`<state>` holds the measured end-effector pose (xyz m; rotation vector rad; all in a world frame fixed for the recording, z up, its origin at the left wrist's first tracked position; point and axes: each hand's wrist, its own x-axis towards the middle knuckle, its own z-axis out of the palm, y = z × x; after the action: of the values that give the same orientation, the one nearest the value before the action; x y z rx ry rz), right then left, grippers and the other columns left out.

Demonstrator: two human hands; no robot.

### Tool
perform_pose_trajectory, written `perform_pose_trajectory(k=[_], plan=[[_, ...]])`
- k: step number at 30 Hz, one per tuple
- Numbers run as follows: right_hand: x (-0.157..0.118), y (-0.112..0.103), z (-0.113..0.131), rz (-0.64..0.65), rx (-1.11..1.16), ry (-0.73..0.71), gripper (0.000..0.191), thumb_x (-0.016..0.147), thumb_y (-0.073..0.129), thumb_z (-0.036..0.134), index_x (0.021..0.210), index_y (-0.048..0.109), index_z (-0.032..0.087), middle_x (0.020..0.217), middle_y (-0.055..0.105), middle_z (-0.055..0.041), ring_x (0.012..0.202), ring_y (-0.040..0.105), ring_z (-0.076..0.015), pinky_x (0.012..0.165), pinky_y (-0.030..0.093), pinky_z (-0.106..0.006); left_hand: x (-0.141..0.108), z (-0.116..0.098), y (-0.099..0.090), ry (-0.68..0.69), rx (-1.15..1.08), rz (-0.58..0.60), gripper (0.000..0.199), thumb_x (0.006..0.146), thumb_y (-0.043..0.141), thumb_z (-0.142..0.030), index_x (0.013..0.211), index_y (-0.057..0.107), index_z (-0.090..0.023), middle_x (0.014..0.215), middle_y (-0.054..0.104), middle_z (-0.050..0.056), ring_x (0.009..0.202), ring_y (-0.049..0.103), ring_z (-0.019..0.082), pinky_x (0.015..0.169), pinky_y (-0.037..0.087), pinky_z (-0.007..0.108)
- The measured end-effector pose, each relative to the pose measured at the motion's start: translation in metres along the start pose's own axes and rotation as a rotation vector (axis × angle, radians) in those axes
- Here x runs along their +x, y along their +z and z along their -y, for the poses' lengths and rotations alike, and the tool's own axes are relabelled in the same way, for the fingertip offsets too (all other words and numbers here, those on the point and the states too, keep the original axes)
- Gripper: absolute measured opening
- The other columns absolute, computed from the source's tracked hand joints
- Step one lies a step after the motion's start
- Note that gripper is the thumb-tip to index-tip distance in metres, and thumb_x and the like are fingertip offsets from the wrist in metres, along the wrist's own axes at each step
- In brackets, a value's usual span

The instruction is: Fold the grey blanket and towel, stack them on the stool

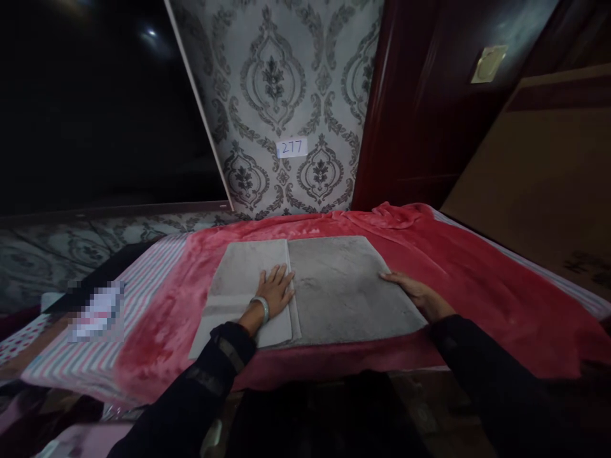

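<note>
A grey cloth [348, 286] lies flat on a red blanket [477, 292], with its left part folded over in a paler layer whose edge runs down the middle. My left hand [275, 291] rests on that pale folded part near the edge, fingers spread, a bracelet at the wrist. At the cloth's right edge is my right hand [415, 292], its thumb or a finger lying over the edge and the rest of the hand partly beneath it; it pinches the cloth there.
Striped fabric [147, 286] shows under the blanket at the left. A dark screen [105, 108] stands behind at the left, a large cardboard box [539, 178] at the right. Patterned wall and a dark red door are at the back.
</note>
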<state>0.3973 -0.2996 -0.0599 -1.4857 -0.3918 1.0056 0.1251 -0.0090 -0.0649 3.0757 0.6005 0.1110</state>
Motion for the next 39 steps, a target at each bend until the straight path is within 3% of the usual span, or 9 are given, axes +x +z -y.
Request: perform_pose_trajectory(k=[5, 8, 11, 13, 16, 21, 25, 34, 39], plan=[[-0.007, 0.020, 0.032, 0.036, -0.043, -0.019, 0.049, 0.067, 0.076, 0.029, 0.115, 0.066, 0.024, 0.109, 0.074, -0.0107, 0.093, 0.072, -0.0304, 0.084, 0.060, -0.045, -0.003, -0.001, 0.002, 0.008, -0.086, 0.008, 0.061, 0.099, 0.045, -0.039, 0.157, 0.038, -0.023, 0.168, 0.024, 0.013, 0.157, 0.017, 0.034, 0.123, 0.012, 0.065], [0.006, 0.055, 0.062, 0.064, -0.084, -0.152, 0.044, 0.064, 0.075, 0.028, 0.107, 0.067, 0.025, 0.102, 0.075, -0.0071, 0.087, 0.072, -0.0267, 0.080, 0.059, -0.039, 0.000, 0.002, 0.004, 0.008, -0.234, -0.014, 0.064, 0.095, 0.053, -0.038, 0.156, 0.040, -0.023, 0.167, 0.027, 0.013, 0.156, 0.018, 0.033, 0.123, 0.008, 0.066], [0.026, 0.118, 0.086, 0.179, -0.132, -0.265, 0.045, 0.060, 0.074, 0.024, 0.104, 0.067, 0.024, 0.089, 0.073, -0.0022, 0.076, 0.068, -0.0222, 0.073, 0.058, -0.034, 0.004, 0.014, -0.002, -0.062, -0.606, -0.088, 0.062, 0.091, 0.058, -0.038, 0.150, 0.047, -0.023, 0.162, 0.039, 0.012, 0.153, 0.030, 0.030, 0.125, 0.012, 0.060], [0.038, 0.171, 0.092, 0.272, -0.162, -0.326, 0.047, 0.058, 0.071, 0.022, 0.105, 0.067, 0.022, 0.082, 0.070, 0.0007, 0.072, 0.066, -0.0205, 0.069, 0.056, -0.032, 0.001, 0.028, -0.013, -0.174, -0.983, -0.171, 0.057, 0.092, 0.058, -0.042, 0.144, 0.054, -0.020, 0.154, 0.051, 0.015, 0.144, 0.046, 0.029, 0.122, 0.030, 0.053], [0.049, 0.249, 0.079, 0.413, -0.228, -0.402, 0.045, 0.059, 0.070, 0.021, 0.103, 0.067, 0.020, 0.080, 0.068, 0.0016, 0.071, 0.063, -0.0188, 0.064, 0.053, -0.028, -0.014, 0.053, -0.032, -0.386, -1.524, -0.191, 0.058, 0.092, 0.057, -0.052, 0.138, 0.055, -0.017, 0.129, 0.067, 0.018, 0.105, 0.071, 0.027, 0.093, 0.058, 0.046], [0.052, 0.322, 0.025, 0.614, -0.258, -0.115, 0.058, 0.072, 0.080, 0.030, 0.126, 0.059, 0.022, 0.074, 0.065, 0.0021, 0.057, 0.059, -0.0142, 0.050, 0.048, -0.024, -0.047, 0.077, -0.040, -0.529, -1.790, -0.022, 0.050, 0.087, 0.063, -0.052, 0.118, 0.066, -0.012, 0.083, 0.074, 0.010, 0.061, 0.069, 0.020, 0.060, 0.059, 0.035], [0.054, 0.310, 0.004, 0.510, -0.192, -0.078, 0.065, 0.081, 0.075, 0.035, 0.141, 0.051, 0.024, 0.079, 0.067, 0.0002, 0.051, 0.056, -0.0107, 0.044, 0.044, -0.021, -0.054, 0.077, -0.029, -0.473, -1.768, -0.080, 0.045, 0.070, 0.081, -0.045, 0.098, 0.072, -0.011, 0.080, 0.075, 0.011, 0.074, 0.073, 0.024, 0.069, 0.060, 0.035], [0.067, 0.193, -0.001, -0.050, -0.131, -0.396, 0.046, 0.072, 0.066, 0.032, 0.116, 0.065, 0.018, 0.083, 0.067, -0.0016, 0.063, 0.058, -0.0128, 0.048, 0.043, -0.021, -0.013, 0.087, -0.017, -0.624, -1.316, -0.212, 0.020, 0.065, 0.079, -0.025, 0.080, 0.071, -0.015, 0.071, 0.073, 0.005, 0.084, 0.073, 0.026, 0.078, 0.057, 0.034], [0.076, 0.176, -0.032, -0.052, -0.055, -0.332, 0.053, 0.076, 0.066, 0.036, 0.126, 0.059, 0.022, 0.085, 0.066, 0.0002, 0.072, 0.063, -0.0156, 0.062, 0.053, -0.026, -0.005, 0.098, -0.015, -0.687, -1.264, -0.203, 0.018, 0.071, 0.074, -0.026, 0.086, 0.072, -0.015, 0.067, 0.071, 0.003, 0.077, 0.072, 0.024, 0.074, 0.056, 0.033]])
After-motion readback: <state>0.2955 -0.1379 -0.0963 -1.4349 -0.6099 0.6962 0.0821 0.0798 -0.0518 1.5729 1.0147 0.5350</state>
